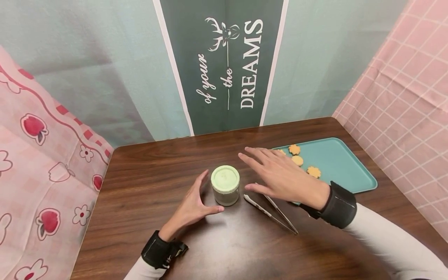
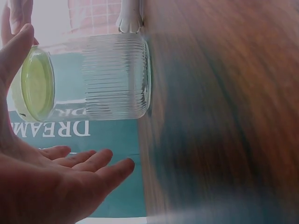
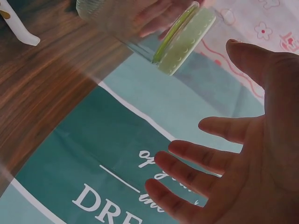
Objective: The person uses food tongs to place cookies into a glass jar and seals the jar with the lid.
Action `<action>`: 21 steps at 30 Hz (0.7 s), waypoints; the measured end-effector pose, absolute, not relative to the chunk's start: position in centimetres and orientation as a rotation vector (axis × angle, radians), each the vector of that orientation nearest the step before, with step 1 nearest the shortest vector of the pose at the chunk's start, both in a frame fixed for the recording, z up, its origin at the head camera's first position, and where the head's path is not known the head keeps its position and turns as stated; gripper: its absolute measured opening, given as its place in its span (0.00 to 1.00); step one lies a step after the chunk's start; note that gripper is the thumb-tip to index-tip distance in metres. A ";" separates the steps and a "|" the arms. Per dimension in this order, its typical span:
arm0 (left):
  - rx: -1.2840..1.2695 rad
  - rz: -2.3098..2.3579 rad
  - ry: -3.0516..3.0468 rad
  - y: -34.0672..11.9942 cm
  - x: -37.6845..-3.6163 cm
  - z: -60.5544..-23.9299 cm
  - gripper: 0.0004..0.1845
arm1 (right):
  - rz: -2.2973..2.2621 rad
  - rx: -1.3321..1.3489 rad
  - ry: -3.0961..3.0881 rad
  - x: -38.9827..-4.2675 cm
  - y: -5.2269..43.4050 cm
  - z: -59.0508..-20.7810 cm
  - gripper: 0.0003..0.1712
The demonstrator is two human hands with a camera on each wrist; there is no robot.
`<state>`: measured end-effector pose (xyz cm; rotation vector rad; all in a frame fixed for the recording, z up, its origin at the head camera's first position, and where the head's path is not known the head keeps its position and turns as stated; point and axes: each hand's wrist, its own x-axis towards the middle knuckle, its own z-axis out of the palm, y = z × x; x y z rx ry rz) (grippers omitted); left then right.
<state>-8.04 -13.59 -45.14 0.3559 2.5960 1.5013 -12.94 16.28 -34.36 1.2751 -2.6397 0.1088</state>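
Note:
A clear ribbed glass jar [image 1: 225, 197] with a pale green lid [image 1: 225, 179] stands upright on the wooden table. My left hand [image 1: 194, 204] is spread around its left side, thumb toward the front; in the left wrist view a gap shows between most fingers and the glass [image 2: 112, 77]. To the right of the jar my right hand [image 1: 276, 171] hovers with fingers extended and nothing in it. In the right wrist view its fingers [image 3: 191, 172] are apart from the lid [image 3: 189, 42]. Tongs [image 1: 271, 214] with white tips lie beneath and in front of the right hand.
A teal tray [image 1: 344, 167] rests at the right of the table, with several flower-shaped and round cookies [image 1: 314, 172] along its left part. Curtains with printed patterns surround the table [image 1: 147, 167] at the back and both sides.

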 end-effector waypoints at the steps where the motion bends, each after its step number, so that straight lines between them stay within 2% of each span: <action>1: 0.356 1.499 2.594 -13.5 -8.0 -45.1 0.67 | 0.113 1.278 -2.641 -13.0 16.2 -34.4 0.50; 21: 0.354 1.501 2.589 -12.8 -8.5 -45.4 0.65 | 0.054 1.360 -2.625 -12.7 14.7 -34.6 0.50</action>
